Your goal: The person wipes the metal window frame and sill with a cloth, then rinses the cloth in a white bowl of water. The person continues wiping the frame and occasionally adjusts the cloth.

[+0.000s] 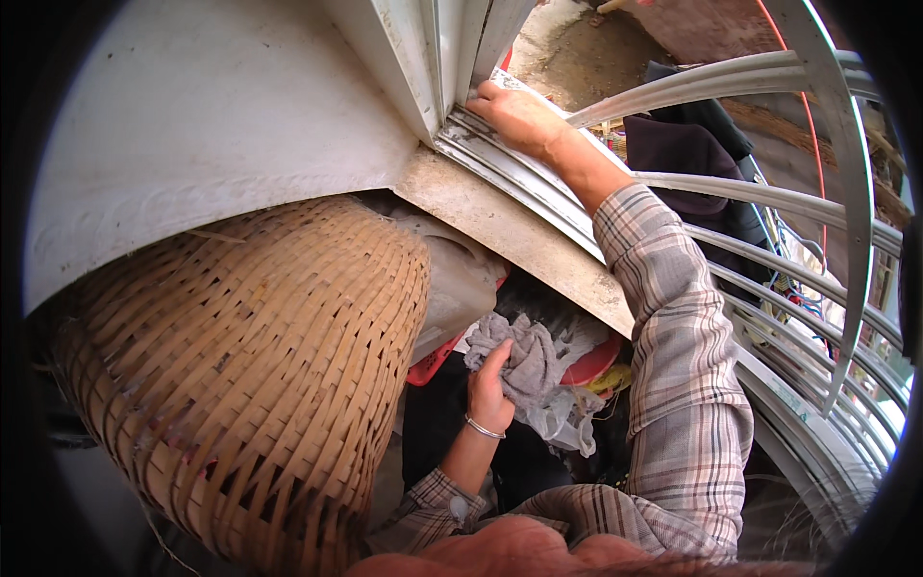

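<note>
My left hand (492, 389), with a metal bangle at the wrist, grips a bunched grey cloth (523, 357) low in front of me. My right hand (518, 119) reaches out to the inner corner of a white window frame (451, 54). Its fingers are bent against the lower end of the upright, above the sliding track (519, 177). Whether anything is between those fingertips is hidden. Dirt marks the track, and a stained stone sill (505, 231) runs along the near side of it.
A large woven bamboo basket (274, 339) fills the left, against a white panel (216, 94). Curved metal window bars (743, 187) stand outside at right, with dark cloth (681, 162) behind them. Plastic bags (562, 422) and a red basket (433, 364) lie below the sill.
</note>
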Action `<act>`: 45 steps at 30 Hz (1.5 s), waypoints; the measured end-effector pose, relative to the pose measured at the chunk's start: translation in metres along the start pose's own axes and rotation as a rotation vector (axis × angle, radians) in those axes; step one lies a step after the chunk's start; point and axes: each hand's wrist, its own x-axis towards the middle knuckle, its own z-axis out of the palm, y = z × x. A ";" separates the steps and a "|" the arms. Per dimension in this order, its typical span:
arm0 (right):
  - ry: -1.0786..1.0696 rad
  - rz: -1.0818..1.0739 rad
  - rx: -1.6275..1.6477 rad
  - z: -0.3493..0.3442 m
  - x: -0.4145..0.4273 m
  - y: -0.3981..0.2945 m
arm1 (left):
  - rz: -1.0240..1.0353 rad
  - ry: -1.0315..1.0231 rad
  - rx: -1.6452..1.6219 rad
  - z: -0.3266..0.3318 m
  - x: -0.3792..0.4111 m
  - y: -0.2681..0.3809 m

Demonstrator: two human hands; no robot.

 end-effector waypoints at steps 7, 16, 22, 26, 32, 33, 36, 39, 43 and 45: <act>0.005 -0.117 -0.124 0.003 0.001 0.008 | 0.025 -0.012 0.016 0.006 -0.001 0.002; -0.090 0.029 -0.123 -0.008 0.005 -0.004 | 0.324 -0.107 0.422 0.002 -0.006 0.006; 0.319 0.431 0.018 -0.042 -0.012 -0.014 | 0.107 -0.013 0.022 0.007 0.000 0.015; 0.622 0.408 -0.051 -0.049 -0.019 -0.033 | 0.116 -0.016 0.041 0.010 -0.003 0.021; 0.426 0.363 0.319 0.003 -0.033 -0.041 | 0.066 0.030 -0.050 0.029 -0.014 0.029; 0.393 0.390 0.444 0.004 -0.026 -0.022 | 0.062 0.001 0.008 0.032 -0.012 0.022; 0.467 0.567 0.476 -0.003 -0.001 0.005 | 0.096 -0.072 0.152 0.022 -0.005 0.005; 0.862 0.526 0.227 -0.015 -0.021 -0.021 | 0.075 -0.057 0.048 0.022 -0.007 0.014; 0.912 0.415 0.660 0.009 -0.101 -0.126 | 0.312 0.142 0.070 0.033 -0.015 0.034; 0.875 0.602 0.775 0.034 -0.166 -0.163 | 0.473 0.189 0.262 0.032 -0.015 0.037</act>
